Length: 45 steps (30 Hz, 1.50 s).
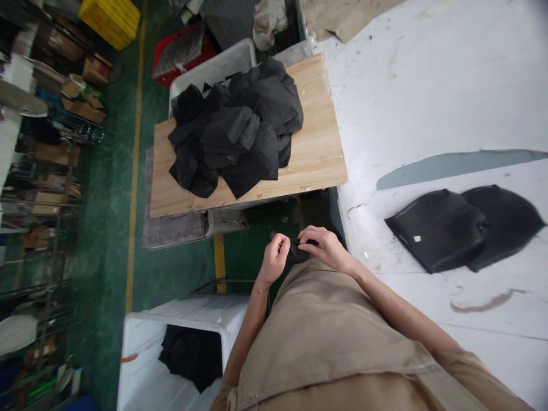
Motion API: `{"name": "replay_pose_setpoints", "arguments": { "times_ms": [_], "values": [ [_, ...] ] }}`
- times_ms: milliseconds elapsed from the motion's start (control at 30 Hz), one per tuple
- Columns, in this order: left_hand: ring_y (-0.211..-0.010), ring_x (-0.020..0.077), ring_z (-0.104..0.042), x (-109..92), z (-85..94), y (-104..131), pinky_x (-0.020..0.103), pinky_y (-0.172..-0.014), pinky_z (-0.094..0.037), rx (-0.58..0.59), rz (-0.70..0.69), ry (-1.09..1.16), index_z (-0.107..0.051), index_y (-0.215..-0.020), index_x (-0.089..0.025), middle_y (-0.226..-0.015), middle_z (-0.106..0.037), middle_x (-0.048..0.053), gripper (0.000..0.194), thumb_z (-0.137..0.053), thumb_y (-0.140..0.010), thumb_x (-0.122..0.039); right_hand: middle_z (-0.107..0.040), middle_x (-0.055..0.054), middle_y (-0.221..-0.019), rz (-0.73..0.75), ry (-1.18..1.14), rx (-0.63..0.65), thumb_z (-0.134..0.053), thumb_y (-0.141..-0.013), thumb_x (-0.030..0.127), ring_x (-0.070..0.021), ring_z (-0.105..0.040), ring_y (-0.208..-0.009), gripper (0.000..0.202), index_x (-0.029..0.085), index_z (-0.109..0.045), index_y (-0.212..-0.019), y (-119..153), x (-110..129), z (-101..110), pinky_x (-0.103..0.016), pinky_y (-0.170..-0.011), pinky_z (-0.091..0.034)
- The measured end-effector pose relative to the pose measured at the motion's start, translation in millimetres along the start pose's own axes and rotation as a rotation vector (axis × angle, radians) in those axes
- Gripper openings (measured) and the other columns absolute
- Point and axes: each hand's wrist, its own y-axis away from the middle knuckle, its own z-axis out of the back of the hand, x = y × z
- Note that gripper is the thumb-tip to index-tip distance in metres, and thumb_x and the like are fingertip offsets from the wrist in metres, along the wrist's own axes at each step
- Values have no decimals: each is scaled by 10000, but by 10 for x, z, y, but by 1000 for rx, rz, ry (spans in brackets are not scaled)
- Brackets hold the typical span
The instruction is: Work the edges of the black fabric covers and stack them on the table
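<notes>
Close to my apron, a small black fabric piece [296, 254] is stretched between my two hands. My left hand [275, 257] pinches its left edge with thumb and fingertips. Its right edge is pinched by my right hand [323, 246], with the fingers bent over it. The lower part of the piece hangs against the apron. Ahead, a heap of black fabric pieces [240, 125] lies on a wooden board [321, 120]. Two flat black pieces [440, 228] overlap on the white table [428, 103] to the right.
A white bin [141, 331] with black fabric inside stands at the lower left. Beneath the board are pale tubs. A red bin [160, 60] and a yellow crate [110, 23] stand farther back. Cluttered shelves [47, 188] line the far left, beyond the green floor.
</notes>
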Motion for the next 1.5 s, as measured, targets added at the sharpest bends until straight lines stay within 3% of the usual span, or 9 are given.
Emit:
{"name": "replay_pose_setpoints", "arguments": {
  "times_ms": [200,500,667,800,1000,1133,1300,1500],
  "values": [
    [-651,113,-417,-28,30,-5,234,-613,-338,20,2,-11,-507,-816,-175,-721,-450,-18,262,-409,-976,-359,-667,-64,-932,-126,-256,-58,-630,-875,325,-213,-630,-923,150,195,-633,-800,20,-23,-2,-331,-817,-478],
    [-701,128,-502,-35,2,-35,237,-654,-378,81,-2,-51,-560,-826,-170,-749,-542,-5,224,-506,-930,-362,-659,-45,-879,-176,-221,-43,-638,-860,327,-205,-619,-879,148,194,-633,-796,18,-68,-37,-315,-775,-471],
    [-719,130,-505,-8,60,-47,242,-676,-380,113,-35,-66,-564,-810,-162,-755,-549,5,239,-468,-947,-332,-647,-41,-873,-142,-149,-6,-642,-865,334,-194,-614,-859,157,196,-632,-790,19,-108,-14,-295,-742,-467],
    [-693,121,-454,66,166,-38,236,-659,-369,50,14,25,-532,-773,-164,-733,-489,-8,274,-468,-945,-368,-637,-43,-862,-104,-144,-1,-672,-846,383,-189,-612,-844,219,192,-627,-750,42,-191,110,-308,-774,-469],
    [-663,109,-380,98,245,-35,228,-634,-338,25,64,126,-497,-725,-169,-708,-412,-26,297,-506,-924,-389,-682,-56,-921,-260,-376,-34,-672,-825,436,-180,-636,-803,256,193,-600,-857,92,-241,192,-301,-698,-510],
    [-651,109,-367,98,243,-28,229,-623,-331,-11,88,161,-489,-707,-171,-696,-407,-27,308,-527,-908,-401,-700,-45,-883,-302,-317,-67,-641,-844,432,-187,-651,-802,259,196,-623,-947,121,-278,178,-310,-710,-519],
    [-634,106,-340,144,258,-12,233,-600,-305,-46,94,206,-473,-696,-173,-680,-372,-33,309,-535,-908,-388,-700,-33,-849,-287,-184,-56,-564,-897,433,-185,-631,-795,271,188,-681,-905,133,-306,194,-292,-708,-480],
    [-624,106,-317,169,274,12,236,-591,-292,-64,120,232,-429,-681,-181,-661,-333,-39,339,-536,-912,-405,-555,21,-641,-438,-465,-11,-628,-816,554,-115,-482,-592,402,162,-607,-728,122,-304,167,-238,-540,-357]
  ]
}}
